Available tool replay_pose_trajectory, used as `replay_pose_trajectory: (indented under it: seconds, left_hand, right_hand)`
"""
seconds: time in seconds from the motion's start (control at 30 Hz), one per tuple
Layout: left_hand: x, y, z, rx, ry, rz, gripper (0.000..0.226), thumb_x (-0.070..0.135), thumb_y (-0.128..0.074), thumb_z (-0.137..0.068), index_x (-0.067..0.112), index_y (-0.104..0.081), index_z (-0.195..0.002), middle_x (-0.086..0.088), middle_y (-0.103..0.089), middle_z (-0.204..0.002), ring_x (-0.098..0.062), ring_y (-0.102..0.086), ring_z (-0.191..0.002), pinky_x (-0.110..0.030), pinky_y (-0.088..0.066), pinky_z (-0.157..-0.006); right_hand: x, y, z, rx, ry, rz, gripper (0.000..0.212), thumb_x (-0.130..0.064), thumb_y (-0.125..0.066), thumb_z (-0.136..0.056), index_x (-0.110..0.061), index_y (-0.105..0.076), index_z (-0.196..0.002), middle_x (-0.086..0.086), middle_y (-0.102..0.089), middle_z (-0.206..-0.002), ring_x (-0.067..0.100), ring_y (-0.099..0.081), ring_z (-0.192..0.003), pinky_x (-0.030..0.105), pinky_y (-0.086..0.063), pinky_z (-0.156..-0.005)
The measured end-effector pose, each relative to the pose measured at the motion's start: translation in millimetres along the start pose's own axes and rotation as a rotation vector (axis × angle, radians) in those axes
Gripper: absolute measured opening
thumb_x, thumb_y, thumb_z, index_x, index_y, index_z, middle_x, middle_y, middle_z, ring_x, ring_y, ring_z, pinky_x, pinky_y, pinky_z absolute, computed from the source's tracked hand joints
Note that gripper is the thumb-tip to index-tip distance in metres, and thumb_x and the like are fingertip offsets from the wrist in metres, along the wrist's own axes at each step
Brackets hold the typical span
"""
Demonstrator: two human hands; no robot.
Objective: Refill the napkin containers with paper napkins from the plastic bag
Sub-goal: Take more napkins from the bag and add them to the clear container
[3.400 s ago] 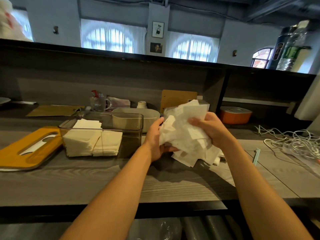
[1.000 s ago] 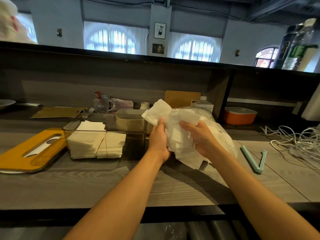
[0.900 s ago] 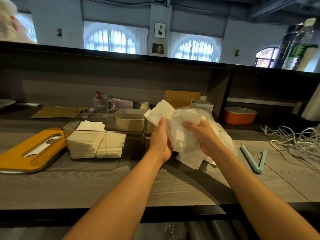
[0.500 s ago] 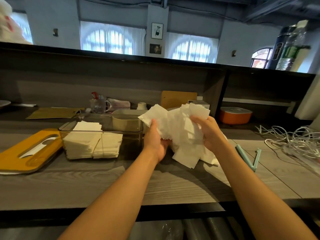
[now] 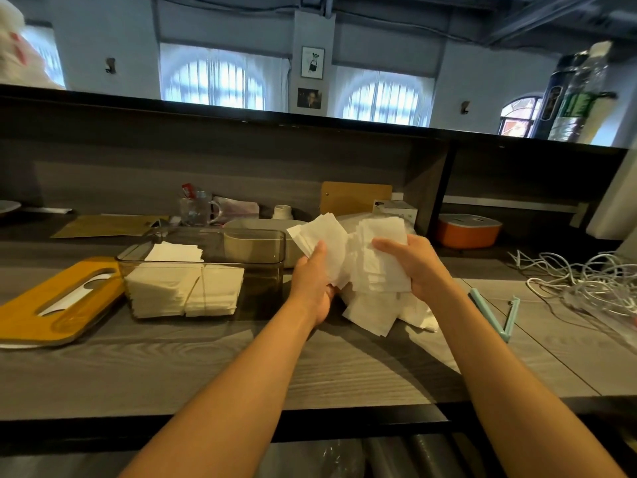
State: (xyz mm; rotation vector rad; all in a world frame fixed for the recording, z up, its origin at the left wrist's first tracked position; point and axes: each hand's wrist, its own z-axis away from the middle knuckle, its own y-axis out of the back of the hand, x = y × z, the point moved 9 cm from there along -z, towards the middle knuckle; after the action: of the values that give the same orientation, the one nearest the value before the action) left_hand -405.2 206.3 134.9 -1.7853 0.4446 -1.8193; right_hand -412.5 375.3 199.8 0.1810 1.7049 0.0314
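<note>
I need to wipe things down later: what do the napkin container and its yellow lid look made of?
Napkin container: clear, smoke-tinted hard plastic, probably acrylic; the stacked napkins show through its glossy walls. Yellow lid: looks like matte wood or bamboo in a grey rim, though it could be coloured plastic.

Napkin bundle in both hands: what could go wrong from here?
1. The napkin bundle is splayed and uneven between the left hand and right hand; loose sheets may slip onto the counter.
2. The clear container already holds two stacks on its left; a messy bundle may snag its rim or disturb them.
</note>
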Motion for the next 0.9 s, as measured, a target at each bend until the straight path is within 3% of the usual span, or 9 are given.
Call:
replay_pose_trajectory:
  seconds: [0.1,0.23,0.33,0.4,0.5,0.57,0.73,0.83,0.9]
  left_hand:
    - [-3,-4,3,-0.052,0.027,0.019,0.041,0.041,-0.049,-0.102,0.022,-0.049,-0.137,-0.007,-0.064,-0.12,-0.027,-0.063,-0.108,-0.047,-0.056,-0.09]
    - [-2,-16,8,-0.182,0.029,0.068,0.055,0.062,-0.032,-0.099,0.028,-0.056,-0.134,-0.009,-0.068,-0.123,-0.031,-0.063,-0.114,-0.051,-0.052,-0.096]
    - [0,-22,11,-0.251,-0.011,-0.041,0.067,0.073,-0.021,-0.094,0.031,-0.061,-0.127,-0.008,-0.072,-0.117,-0.029,-0.067,-0.109,-0.048,-0.058,-0.087]
    - [0,-23,14,-0.26,-0.029,-0.145,0.064,0.075,-0.026,-0.091,0.034,-0.06,-0.126,-0.005,-0.072,-0.114,-0.027,-0.067,-0.106,-0.045,-0.058,-0.082]
    - [-1,-28,18,-0.287,-0.065,-0.302,0.062,0.068,-0.05,-0.081,0.028,-0.058,-0.129,-0.008,-0.071,-0.116,-0.028,-0.067,-0.105,-0.042,-0.058,-0.083]
    - [-3,-30,19,-0.291,-0.058,-0.342,0.051,0.052,-0.06,-0.087,0.022,-0.059,-0.129,-0.009,-0.071,-0.114,-0.026,-0.068,-0.103,-0.039,-0.057,-0.084]
    - [-7,-30,18,-0.333,-0.062,-0.342,0.042,0.037,-0.063,-0.092,0.021,-0.057,-0.13,-0.007,-0.072,-0.114,-0.023,-0.069,-0.103,-0.036,-0.058,-0.082]
    - [-7,-28,17,-0.343,-0.054,-0.321,0.042,0.034,-0.066,-0.09,0.022,-0.056,-0.129,-0.009,-0.071,-0.115,-0.025,-0.069,-0.104,-0.04,-0.058,-0.085]
    - [-8,-27,16,-0.361,-0.012,-0.281,0.042,0.028,-0.068,-0.089,0.018,-0.058,-0.128,-0.012,-0.071,-0.114,-0.028,-0.069,-0.105,-0.044,-0.057,-0.088]
  right_hand:
    - [-16,6,1,0.048,0.131,-0.171,0.036,-0.028,-0.069,-0.09,-0.019,-0.057,-0.123,0.004,-0.062,-0.112,0.021,-0.063,-0.1,0.041,-0.057,-0.083]
    - [-18,-16,8,-0.085,0.141,-0.225,0.029,-0.028,-0.065,-0.092,-0.024,-0.054,-0.119,0.002,-0.061,-0.11,0.022,-0.064,-0.1,0.042,-0.058,-0.082]
    - [-11,-32,11,-0.094,0.125,-0.135,0.028,-0.03,-0.065,-0.092,-0.027,-0.053,-0.118,0.0,-0.061,-0.11,0.019,-0.062,-0.098,0.042,-0.056,-0.085]
    - [-8,-36,11,-0.069,0.143,-0.1,0.026,-0.03,-0.062,-0.094,-0.027,-0.05,-0.116,-0.003,-0.06,-0.107,0.016,-0.061,-0.095,0.036,-0.055,-0.082]
    - [-7,-39,10,-0.059,0.169,-0.125,0.012,-0.028,-0.055,-0.099,-0.027,-0.049,-0.109,-0.005,-0.058,-0.1,0.014,-0.059,-0.092,0.025,-0.051,-0.072]
    - [-7,-37,11,-0.03,0.188,-0.127,0.008,-0.03,-0.048,-0.101,-0.026,-0.048,-0.109,-0.007,-0.055,-0.1,0.013,-0.056,-0.092,0.023,-0.048,-0.072]
    - [-2,-46,13,-0.054,0.219,-0.011,0.053,-0.059,-0.037,-0.095,-0.03,-0.039,-0.139,0.001,-0.043,-0.14,0.02,-0.046,-0.125,0.043,-0.041,-0.107]
    - [-7,-44,11,-0.077,0.254,0.052,0.021,-0.036,-0.044,-0.102,-0.026,-0.049,-0.119,0.005,-0.054,-0.122,0.021,-0.054,-0.11,0.033,-0.049,-0.088]
    - [-9,-40,9,-0.102,0.243,-0.007,0.012,-0.023,-0.05,-0.099,-0.021,-0.058,-0.109,0.007,-0.061,-0.106,0.023,-0.061,-0.1,0.029,-0.054,-0.076]
